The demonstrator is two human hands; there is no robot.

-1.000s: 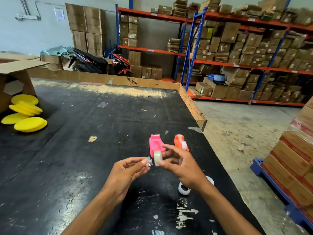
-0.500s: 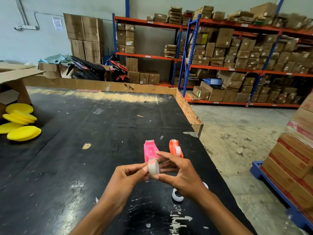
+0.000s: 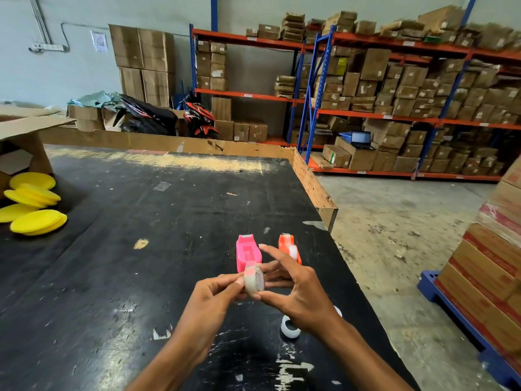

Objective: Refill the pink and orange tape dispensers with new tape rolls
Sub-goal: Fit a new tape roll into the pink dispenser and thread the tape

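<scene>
A pink tape dispenser [image 3: 247, 251] lies on the black table [image 3: 141, 249] with its cavity open and nothing in it. To its right an orange tape dispenser [image 3: 288, 246] holds a white roll. I hold a clear tape roll [image 3: 253, 280] just in front of the pink dispenser. My left hand [image 3: 210, 303] pinches the roll's left side. My right hand [image 3: 296, 292] grips its right side with thumb and fingers, index finger raised. A white empty core [image 3: 290, 328] lies on the table under my right wrist, partly hidden.
Several yellow round pads [image 3: 33, 204] lie at the table's left by an open cardboard box [image 3: 25, 136]. The table's right edge [image 3: 318, 193] drops to a concrete floor. Stacked cartons on a blue pallet [image 3: 479, 277] stand at the right; shelving and a motorbike behind.
One second ago my left hand held a small clear piece apart from the roll. It has since come against the roll's left side, and both hands now grip the roll.
</scene>
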